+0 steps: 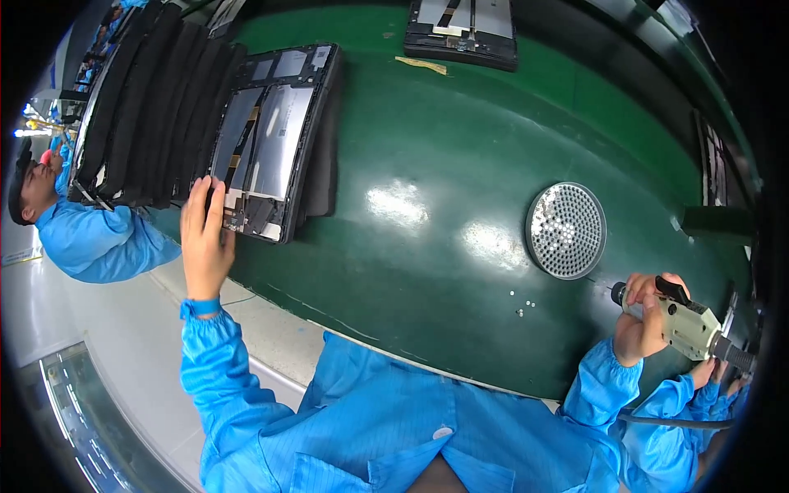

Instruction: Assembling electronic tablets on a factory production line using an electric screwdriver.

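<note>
My left hand is at the near left corner of an opened tablet, fingers over its edge and thumb low against the near side. The tablet's inside shows silver plates, a dark ribbon cable and a black frame. It rests on a black foam tray. In my right hand is a pale electric screwdriver with a black lever. Its thin bit points left, with the tip close to the near right rim of a round metal dish full of small holes. The screwdriver's rear runs into a dark ribbed cable sleeve.
A row of black foam trays stands left of the tablet. Another opened tablet lies at the far side, near a yellowish strip. Several tiny white pieces lie on the green table. Co-workers in blue are at both sides.
</note>
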Motion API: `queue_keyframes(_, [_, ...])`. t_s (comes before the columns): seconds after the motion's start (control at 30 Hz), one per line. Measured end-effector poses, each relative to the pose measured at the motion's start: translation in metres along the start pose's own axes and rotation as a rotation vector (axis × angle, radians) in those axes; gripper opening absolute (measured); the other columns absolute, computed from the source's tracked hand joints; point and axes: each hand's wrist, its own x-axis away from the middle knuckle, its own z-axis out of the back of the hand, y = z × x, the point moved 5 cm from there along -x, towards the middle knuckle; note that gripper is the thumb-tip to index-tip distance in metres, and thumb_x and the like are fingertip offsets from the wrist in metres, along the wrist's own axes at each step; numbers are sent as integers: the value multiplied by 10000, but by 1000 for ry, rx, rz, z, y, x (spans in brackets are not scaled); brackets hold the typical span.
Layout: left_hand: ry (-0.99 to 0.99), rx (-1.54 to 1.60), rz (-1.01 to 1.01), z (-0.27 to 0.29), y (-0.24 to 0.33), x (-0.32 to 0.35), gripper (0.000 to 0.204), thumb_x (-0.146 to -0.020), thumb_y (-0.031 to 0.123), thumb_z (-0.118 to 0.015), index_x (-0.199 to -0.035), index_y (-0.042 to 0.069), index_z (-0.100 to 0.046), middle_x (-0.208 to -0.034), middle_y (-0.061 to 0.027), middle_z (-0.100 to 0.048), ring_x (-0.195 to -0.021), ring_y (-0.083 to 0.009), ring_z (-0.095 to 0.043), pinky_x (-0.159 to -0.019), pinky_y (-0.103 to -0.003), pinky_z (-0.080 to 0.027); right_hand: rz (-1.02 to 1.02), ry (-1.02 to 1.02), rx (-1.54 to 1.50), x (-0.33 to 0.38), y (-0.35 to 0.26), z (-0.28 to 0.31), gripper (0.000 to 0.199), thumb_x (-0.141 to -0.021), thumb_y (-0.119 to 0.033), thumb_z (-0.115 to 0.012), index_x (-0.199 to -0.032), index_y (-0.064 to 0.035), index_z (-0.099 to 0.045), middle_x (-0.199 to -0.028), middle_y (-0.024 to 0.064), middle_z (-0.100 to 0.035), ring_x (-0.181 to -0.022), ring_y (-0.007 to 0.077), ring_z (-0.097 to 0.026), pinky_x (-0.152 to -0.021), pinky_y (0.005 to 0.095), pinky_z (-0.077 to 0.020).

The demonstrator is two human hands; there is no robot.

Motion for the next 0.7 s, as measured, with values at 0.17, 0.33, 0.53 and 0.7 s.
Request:
queue_keyframes(0.17, [73, -36, -162, 14, -2, -10, 655, -625, -174, -563, -1251, 20, -556, -1269, -152, -555, -1197, -394, -514, -1007, -461, -419, -13, 22, -14, 0, 0, -1, 367, -779, -71, -576, -1128, 7, -494, -707, 87, -500, -586, 189, -491, -608, 366, -431])
queue_keyframes(0.33, [186, 72, -184, 26, 12, -21, 576, -653, -175, -528, -1207, -29, -583, -1246, -181, -578, -1232, -395, -503, -1014, -451, -420, -1, 4, 1, -2, -4, 1, 362, -784, -71, -566, -1128, 12, -491, -715, 91, -504, -581, 180, -477, -609, 360, -429])
queue_keyframes(0.53, [334, 45, -360, 47, 85, -21, 421, -731, -162, -471, -1136, -112, -574, -1071, -294, -625, -1033, -499, -601, -878, -512, -518, 4, 13, -26, -3, -4, -6, 352, -778, -43, -563, -1117, 16, -491, -714, 95, -514, -573, 185, -483, -583, 360, -428])
queue_keyframes(0.7, [342, 144, -433, 26, 160, -22, 239, -817, -80, -564, -1050, -121, -601, -1060, -263, -643, -1006, -465, -624, -853, -468, -543, -4, 12, -60, -3, -5, -13, 346, -772, -24, -566, -1108, 20, -494, -720, 105, -527, -564, 192, -498, -561, 353, -420])
